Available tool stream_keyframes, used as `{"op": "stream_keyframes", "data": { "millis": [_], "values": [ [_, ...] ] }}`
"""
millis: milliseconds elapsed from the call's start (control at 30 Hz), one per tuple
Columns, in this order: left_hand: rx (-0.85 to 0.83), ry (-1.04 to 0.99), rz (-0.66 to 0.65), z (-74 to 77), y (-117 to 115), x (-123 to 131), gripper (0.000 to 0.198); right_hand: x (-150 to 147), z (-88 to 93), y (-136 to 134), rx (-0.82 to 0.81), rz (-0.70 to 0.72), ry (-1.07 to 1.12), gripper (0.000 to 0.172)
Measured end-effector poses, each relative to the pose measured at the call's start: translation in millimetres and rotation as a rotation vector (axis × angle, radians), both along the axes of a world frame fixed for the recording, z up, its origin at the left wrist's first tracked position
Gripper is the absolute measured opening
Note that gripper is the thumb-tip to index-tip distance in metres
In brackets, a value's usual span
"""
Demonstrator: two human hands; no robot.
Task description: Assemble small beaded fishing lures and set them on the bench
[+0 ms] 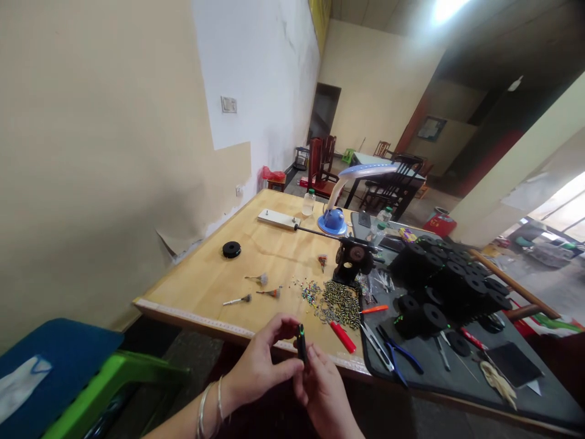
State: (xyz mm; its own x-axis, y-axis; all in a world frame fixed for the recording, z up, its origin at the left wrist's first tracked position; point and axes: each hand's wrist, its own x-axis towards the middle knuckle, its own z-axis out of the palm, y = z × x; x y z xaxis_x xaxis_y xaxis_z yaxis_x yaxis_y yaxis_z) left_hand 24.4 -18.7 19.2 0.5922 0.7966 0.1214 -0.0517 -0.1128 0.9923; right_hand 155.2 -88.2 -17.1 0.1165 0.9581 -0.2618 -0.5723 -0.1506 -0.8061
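two bare hands sit at the bottom middle of the frame, just below the near edge of a wooden table (201,286) with a measuring strip (196,318) along it. at the lower left lies a blue padded seat (55,366) with a green frame. further right, silver bangles (209,402) circle the left wrist.

the left hand (260,366) has a closed grip, its fingertips pinching the upper part of a short black rod (301,344) with green marks. the right hand (322,390) is closed on the rod's lower part, so the rod stands nearly upright between the two hands, held in both grips.

on the table, left to right, are a black spool (231,249), three small feathered tools (258,278), a white peg board (278,219), a clear jar (308,202), a blue desk lamp (333,222), a heap of striped beads (340,303) and a black clamp stand (351,259). a red lighter (342,336) lies just beside the heap, close to the hands.

at the right, a grey mat (461,390) carries blue-handled pliers (397,360) and stacked black spools (443,274).
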Motion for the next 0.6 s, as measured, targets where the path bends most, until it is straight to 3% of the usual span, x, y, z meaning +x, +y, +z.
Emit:
{"op": "stream_keyframes", "data": {
  "millis": [167, 367, 500, 600],
  "values": [
    [-0.112, -0.011, -0.002, -0.8, 17, -3, 0.042, -1, 6.5, -14, 0.058, 0.073, -0.461, 0.039],
    [-0.097, 0.185, -0.206, 5.2, 27, -5, 0.041, 28, 53.6, -15, 0.274, 0.097, -1.090, 0.022],
    [-0.091, 0.219, -0.343, 7.7, 24, -4, 0.041, 49, 64.8, 0, 0.309, 0.144, -1.156, 0.019],
    [-0.156, 0.107, -0.444, 6.5, 20, -5, 0.046, 58, 50.9, 11, 0.215, 0.208, -0.896, 0.025]
  ]
}}
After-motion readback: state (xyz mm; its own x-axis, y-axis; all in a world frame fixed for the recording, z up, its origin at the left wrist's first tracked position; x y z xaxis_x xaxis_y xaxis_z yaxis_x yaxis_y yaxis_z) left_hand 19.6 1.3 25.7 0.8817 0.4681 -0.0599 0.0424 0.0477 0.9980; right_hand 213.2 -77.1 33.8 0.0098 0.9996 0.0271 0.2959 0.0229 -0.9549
